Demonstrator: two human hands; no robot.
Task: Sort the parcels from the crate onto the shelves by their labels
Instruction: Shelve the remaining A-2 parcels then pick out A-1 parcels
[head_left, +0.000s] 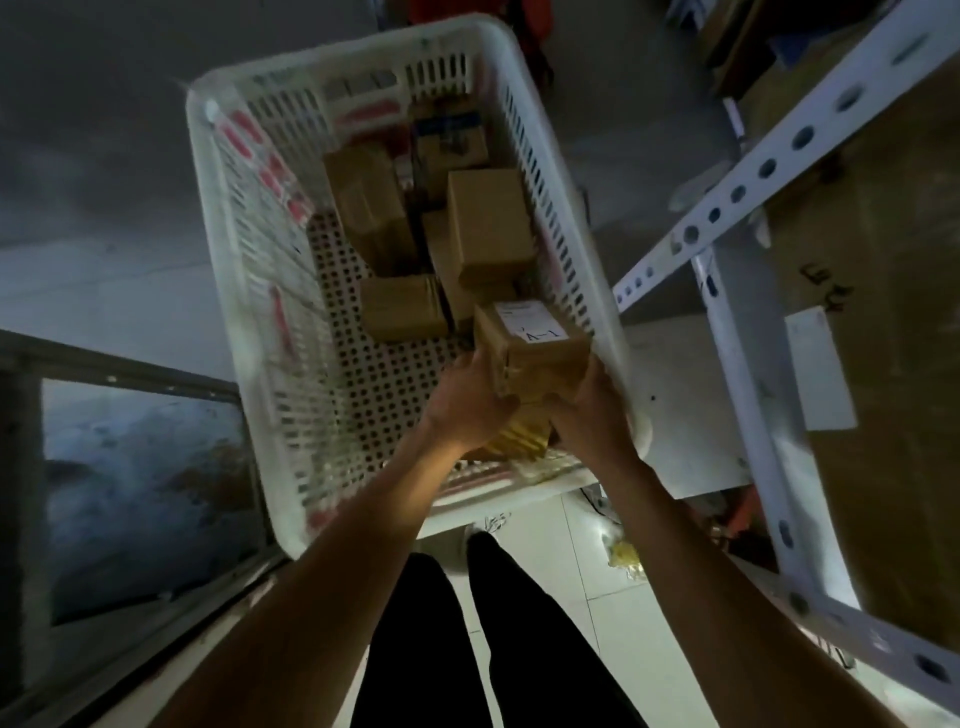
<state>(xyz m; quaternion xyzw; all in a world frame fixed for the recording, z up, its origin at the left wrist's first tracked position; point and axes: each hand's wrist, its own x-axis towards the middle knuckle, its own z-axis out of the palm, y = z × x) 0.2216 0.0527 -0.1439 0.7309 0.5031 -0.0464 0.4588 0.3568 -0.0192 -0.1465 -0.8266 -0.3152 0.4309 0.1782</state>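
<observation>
Head view: looking down into a white crate (249, 291) with holes in its sides and bottom.
Held box: a small brown box (540, 358) sits over the near right corner of the crate, between both hands.
Label: a white sticker (530, 321) on top of the held box has writing that looks like "A-1".
Left hand: the left hand (462, 402) grips the left side of the held box, its fingers curled around it.
Right hand: the right hand (592, 410) grips the right side of the same box, fingers wrapped on it.
Other boxes: more brown boxes (488, 228) lie in the crate, piled toward the far and right side.
Low box: one brown box (402, 306) lies flat on the crate bottom, just left of the held one.
Shelf: a white metal shelf frame (748, 332) with round holes stands just right of the crate.
Big cardboard: a large brown board (883, 312) sits behind the shelf frame.
Floor: pale tiles (597, 587) show below, with two legs in black trousers (415, 639).
</observation>
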